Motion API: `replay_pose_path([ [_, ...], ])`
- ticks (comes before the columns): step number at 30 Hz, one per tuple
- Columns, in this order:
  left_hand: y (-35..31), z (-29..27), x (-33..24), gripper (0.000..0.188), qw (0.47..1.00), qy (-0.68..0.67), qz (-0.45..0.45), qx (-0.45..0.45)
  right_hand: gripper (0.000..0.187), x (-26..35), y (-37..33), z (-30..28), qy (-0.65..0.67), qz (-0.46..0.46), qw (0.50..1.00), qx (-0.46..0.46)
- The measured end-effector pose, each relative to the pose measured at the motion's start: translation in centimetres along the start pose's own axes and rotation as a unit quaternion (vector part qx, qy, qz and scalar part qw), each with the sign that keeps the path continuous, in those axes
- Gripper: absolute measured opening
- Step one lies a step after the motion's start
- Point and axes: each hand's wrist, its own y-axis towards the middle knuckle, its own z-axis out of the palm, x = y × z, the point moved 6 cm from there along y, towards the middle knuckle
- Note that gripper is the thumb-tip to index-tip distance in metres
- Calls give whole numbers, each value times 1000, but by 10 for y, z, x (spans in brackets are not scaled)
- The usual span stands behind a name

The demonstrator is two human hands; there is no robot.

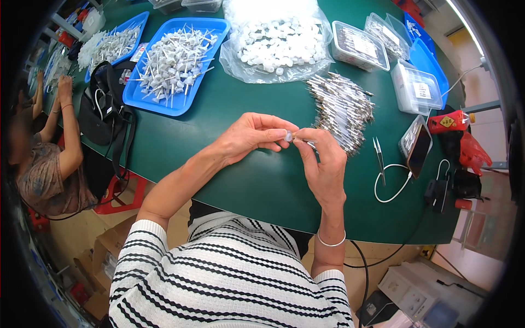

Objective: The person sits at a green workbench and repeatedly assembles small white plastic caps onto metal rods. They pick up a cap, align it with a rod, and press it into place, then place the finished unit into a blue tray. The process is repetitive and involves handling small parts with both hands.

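Both of my hands meet over the green table, fingertips close together. Between the thumb and fingers of my left hand (243, 139) is a small translucent white cap (289, 136). My right hand (325, 167) is closed in a pinch on a thin metal rod (311, 144), whose tip points at the cap; my fingers hide whether the two touch. Just beyond my right hand lies a heap of slim metal rods (342, 112). Farther off, a clear plastic bag (240, 68) holds many loose white caps (279, 46).
A blue tray (158, 110) of capped rods stands at the far left, beside a black bag (101, 104). Tweezers (379, 158), a white cable (383, 200), a phone (420, 148) and clear boxes (361, 46) are on the right. Another person (52, 158) sits at left.
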Motion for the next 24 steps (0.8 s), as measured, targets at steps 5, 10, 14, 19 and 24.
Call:
replay_pose_path([
  [5, 0, 0, 2, 26, 999, -35, -16, 2, 10, -9, -3, 0, 62, 72, 995, -18],
  [10, 1, -1, 3, 28, 999, -41, -21, 8, 9, -13, -3, 0, 85, 80, 993, -17],
  [14, 1, -2, 3, 28, 999, -31, -17, 5, 8, -13, -3, 1, 80, 78, 994, -6],
  [19, 0, -1, 3, 28, 999, -28, -27, -1, 8, -17, -4, 1, 105, 96, 990, -17],
  [24, 1, 2, 5, 27, 999, -44, -31, 10, 8, -16, -3, 2, 110, 104, 988, -23],
])
